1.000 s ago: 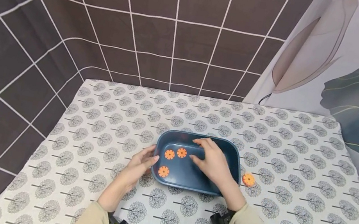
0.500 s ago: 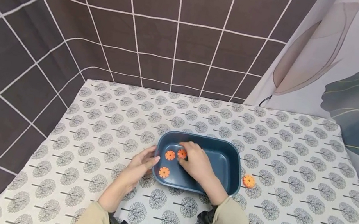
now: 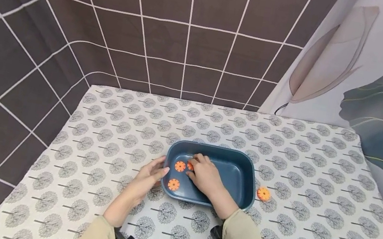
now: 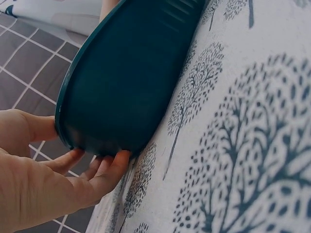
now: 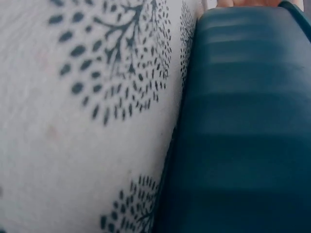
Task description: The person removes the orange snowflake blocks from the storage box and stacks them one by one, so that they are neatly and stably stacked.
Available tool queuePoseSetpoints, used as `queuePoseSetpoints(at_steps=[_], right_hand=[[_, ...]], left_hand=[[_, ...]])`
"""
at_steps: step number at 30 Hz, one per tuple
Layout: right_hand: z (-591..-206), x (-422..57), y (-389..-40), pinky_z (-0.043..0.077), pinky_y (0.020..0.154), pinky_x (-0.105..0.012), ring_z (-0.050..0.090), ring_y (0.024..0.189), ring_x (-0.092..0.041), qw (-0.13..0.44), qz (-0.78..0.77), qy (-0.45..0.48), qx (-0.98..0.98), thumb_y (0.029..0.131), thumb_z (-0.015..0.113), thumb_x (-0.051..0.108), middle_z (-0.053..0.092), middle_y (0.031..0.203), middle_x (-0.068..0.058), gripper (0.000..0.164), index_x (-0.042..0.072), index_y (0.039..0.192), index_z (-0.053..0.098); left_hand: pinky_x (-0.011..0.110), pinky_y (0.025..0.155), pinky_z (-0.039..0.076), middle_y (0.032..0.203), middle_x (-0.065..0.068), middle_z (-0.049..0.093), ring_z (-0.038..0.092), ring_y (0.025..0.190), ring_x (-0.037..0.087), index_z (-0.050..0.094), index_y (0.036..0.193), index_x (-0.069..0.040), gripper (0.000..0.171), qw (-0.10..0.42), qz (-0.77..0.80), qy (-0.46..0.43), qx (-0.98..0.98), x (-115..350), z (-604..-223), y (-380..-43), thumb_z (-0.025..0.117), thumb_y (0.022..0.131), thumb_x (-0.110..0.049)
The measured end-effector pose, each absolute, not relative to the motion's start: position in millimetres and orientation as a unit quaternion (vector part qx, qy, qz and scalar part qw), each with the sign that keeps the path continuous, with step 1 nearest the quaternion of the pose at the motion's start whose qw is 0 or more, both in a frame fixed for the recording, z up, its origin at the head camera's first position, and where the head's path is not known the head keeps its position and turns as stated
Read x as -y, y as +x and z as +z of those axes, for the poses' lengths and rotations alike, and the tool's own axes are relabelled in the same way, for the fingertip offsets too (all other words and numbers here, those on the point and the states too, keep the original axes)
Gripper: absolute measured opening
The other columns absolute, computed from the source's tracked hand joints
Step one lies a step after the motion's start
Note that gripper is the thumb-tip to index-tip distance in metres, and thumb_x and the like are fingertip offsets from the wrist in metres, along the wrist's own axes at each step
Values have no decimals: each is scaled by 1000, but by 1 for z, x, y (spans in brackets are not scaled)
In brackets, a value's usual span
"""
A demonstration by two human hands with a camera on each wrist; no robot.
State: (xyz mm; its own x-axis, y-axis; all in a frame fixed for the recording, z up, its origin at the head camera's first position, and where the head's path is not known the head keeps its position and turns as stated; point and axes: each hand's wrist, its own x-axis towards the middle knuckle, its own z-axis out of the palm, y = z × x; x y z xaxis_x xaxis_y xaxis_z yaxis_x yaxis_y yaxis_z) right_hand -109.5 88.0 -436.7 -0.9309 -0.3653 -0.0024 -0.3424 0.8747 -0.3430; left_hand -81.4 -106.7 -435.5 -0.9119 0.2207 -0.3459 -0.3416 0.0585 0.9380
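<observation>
A dark blue plastic tub stands on the cloth-covered table. My left hand holds its left end. In the left wrist view, the thumb meets the tub's rim and the fingertips touch the outer wall. My right hand reaches down inside, its thumb and fingers pinching an orange notched disc, mostly hidden behind them. To its left, a second notched disc lies on the tub floor. Nearer the front left corner lies a third notched disc. The right wrist view shows only the tub's ribbed outer wall up close.
Outside the tub, just right of it, another orange notched disc lies on the tree-print tablecloth. A dark gridded curtain hangs behind the table, with a pale leaf-patterned curtain at the right.
My right hand has moved left and down inside the tub, and its spread fingers have closed on the nearest disc. The left hand has stayed at the tub's left end.
</observation>
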Motion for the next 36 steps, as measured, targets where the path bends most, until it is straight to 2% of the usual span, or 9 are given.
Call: queuePoseSetpoints(at_steps=[6,15,24,36], right_hand=[[-439,-87,-112,50,82,-40,53,99,-28,36,-232,-175,-956,85,69,18,54,113,-13,35,1,114,63],[-441,-89,-117,48,82,-42,53,87,-28,50,-297,-152,-941,81,72,13,52,94,-10,26,1,102,63],[-438,-89,-116,48,80,-41,55,88,-27,55,-287,-130,-948,79,74,15,52,91,-7,25,5,95,58],[-437,-87,-113,52,71,-36,58,79,-23,13,-215,-182,-959,80,73,17,57,88,-8,25,1,98,66]], left_hand=[[46,101,41,146,18,34,39,128,33,29,145,-7,60,203,687,-38,-696,107,-435,-81,55,93,-22],[47,101,41,145,19,34,40,127,34,30,145,-7,60,199,690,-36,-695,108,-435,-81,55,93,-23],[46,100,42,144,20,35,40,127,34,29,145,-6,61,204,687,-36,-696,108,-435,-81,55,93,-23],[44,98,44,142,19,37,43,124,34,30,144,-7,60,207,687,-39,-695,108,-435,-82,55,92,-20]])
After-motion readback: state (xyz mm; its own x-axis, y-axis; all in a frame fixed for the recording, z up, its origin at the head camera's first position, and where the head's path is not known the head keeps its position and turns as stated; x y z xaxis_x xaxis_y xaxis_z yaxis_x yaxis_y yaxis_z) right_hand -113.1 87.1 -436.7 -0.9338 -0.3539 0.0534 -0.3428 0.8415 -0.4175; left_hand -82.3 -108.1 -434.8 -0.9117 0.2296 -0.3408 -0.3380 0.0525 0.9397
